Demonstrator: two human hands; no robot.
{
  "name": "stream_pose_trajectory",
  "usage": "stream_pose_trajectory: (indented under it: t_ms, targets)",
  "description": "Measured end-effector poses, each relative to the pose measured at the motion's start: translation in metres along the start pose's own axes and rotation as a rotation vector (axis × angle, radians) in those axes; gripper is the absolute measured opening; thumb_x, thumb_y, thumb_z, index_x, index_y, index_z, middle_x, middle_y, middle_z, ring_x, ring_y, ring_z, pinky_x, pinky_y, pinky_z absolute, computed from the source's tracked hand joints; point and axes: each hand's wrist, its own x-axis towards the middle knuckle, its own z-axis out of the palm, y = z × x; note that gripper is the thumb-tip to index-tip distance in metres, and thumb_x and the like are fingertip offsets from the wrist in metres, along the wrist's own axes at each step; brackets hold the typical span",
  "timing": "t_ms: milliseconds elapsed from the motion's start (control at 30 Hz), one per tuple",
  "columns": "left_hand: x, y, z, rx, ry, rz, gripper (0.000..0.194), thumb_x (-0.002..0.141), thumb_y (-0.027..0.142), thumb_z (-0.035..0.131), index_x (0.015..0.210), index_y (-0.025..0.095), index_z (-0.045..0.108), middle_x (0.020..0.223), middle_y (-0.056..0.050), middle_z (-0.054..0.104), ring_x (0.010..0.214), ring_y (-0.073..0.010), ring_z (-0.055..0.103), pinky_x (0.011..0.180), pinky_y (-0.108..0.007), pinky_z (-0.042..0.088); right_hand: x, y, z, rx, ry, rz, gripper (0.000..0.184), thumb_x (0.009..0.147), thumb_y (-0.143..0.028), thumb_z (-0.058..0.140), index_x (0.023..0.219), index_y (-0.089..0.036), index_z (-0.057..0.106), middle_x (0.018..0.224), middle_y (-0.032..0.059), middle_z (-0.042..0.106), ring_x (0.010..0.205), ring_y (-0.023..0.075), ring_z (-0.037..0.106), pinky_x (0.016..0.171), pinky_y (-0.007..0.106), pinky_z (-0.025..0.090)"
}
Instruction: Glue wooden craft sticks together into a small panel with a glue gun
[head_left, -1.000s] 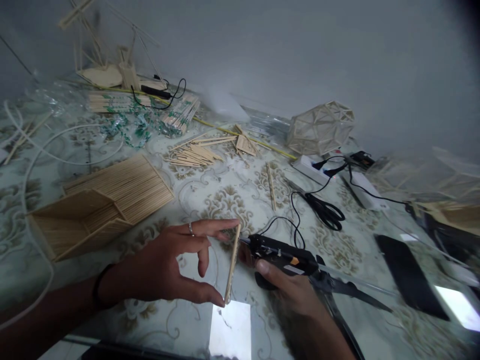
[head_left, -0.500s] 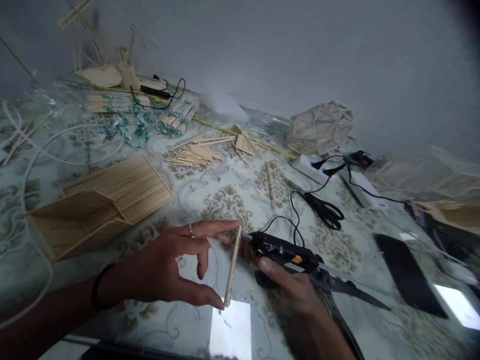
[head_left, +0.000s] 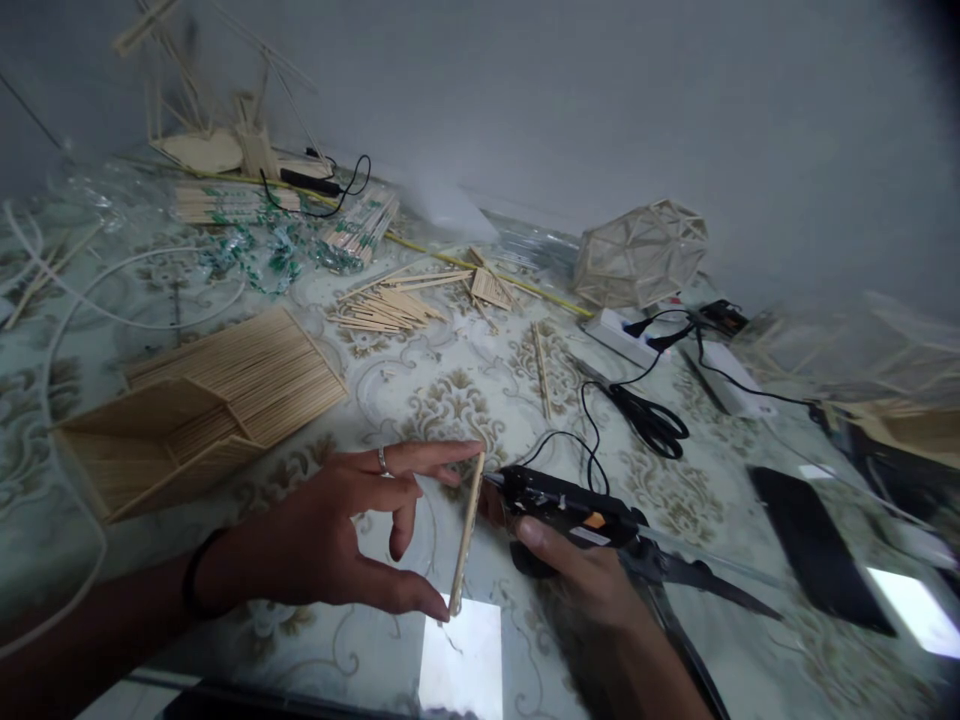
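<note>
Packets (head_left: 346, 252) hold sticks (head_left: 373, 216); left grip (head_left: 337, 530) pinches strip (head_left: 467, 530).

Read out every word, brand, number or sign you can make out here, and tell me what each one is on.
No text can be read.
Glue gun: orange and pale labels, too small to read.
Stick packs: green markings, too blurred to read.

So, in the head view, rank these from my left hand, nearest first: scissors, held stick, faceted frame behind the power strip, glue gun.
From your left hand:
1. Held stick: between thumb and index fingertips.
2. Glue gun: just right, in your right hand.
3. Scissors: farther right, beyond the gun.
4. Faceted frame: far back, right.
</note>
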Motion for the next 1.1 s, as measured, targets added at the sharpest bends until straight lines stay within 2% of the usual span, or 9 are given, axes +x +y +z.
stream_pose_trajectory:
  t_ms: [200, 533, 767, 1100]
  targets:
    - [-0.0014, -0.0023, 0.0011, -0.019, 0.001, -0.001, 0.044, 0.077, 0.028, 0.102, 0.068, 0.021, 0.06, 0.173, -0.01, 0.059, 0.144, -0.0331, 0.072, 0.119, -0.042, 0.058, -0.0027, 0.0017, -0.0004, -0.01, 0.009, 0.011, 0.037, 0.081, -0.059, 0.093, 0.093, -0.024, 0.093, 0.101, 0.0117, 0.089, 0.104, 0.0388, 0.081, 0.101, 0.05, 0.064]
    - [-0.0007, 0.002, 0.0001, -0.005, -0.008, -0.02, 0.046, 0.081, 0.035, 0.1, 0.067, 0.021, 0.059, 0.173, -0.01, 0.059, 0.144, -0.0335, 0.072, 0.117, -0.041, 0.06, -0.0016, 0.0026, 0.0023, 0.04, -0.002, 0.042, 0.041, 0.079, -0.063, 0.093, 0.094, -0.026, 0.094, 0.106, 0.012, 0.09, 0.112, 0.0409, 0.08, 0.111, 0.055, 0.058]
    - [0.0008, 0.0024, 0.0, -0.012, -0.022, 0.003, 0.046, 0.081, 0.034, 0.101, 0.067, 0.022, 0.058, 0.173, -0.01, 0.058, 0.148, -0.0334, 0.069, 0.116, -0.04, 0.061, -0.0004, 0.002, 0.0031, 0.059, 0.019, 0.022, 0.038, 0.079, -0.061, 0.094, 0.094, -0.026, 0.094, 0.106, 0.0113, 0.091, 0.111, 0.0387, 0.081, 0.109, 0.051, 0.06]
    - [0.0003, 0.0043, -0.0007, 0.015, -0.025, 0.021, 0.049, 0.081, 0.033, 0.101, 0.067, 0.021, 0.056, 0.173, -0.009, 0.058, 0.147, -0.0307, 0.071, 0.12, -0.039, 0.058, -0.0039, -0.0005, 0.0072, 0.083, 0.09, 0.064, 0.039, 0.076, -0.06, 0.097, 0.093, -0.025, 0.093, 0.106, 0.0115, 0.091, 0.113, 0.041, 0.081, 0.111, 0.055, 0.059]
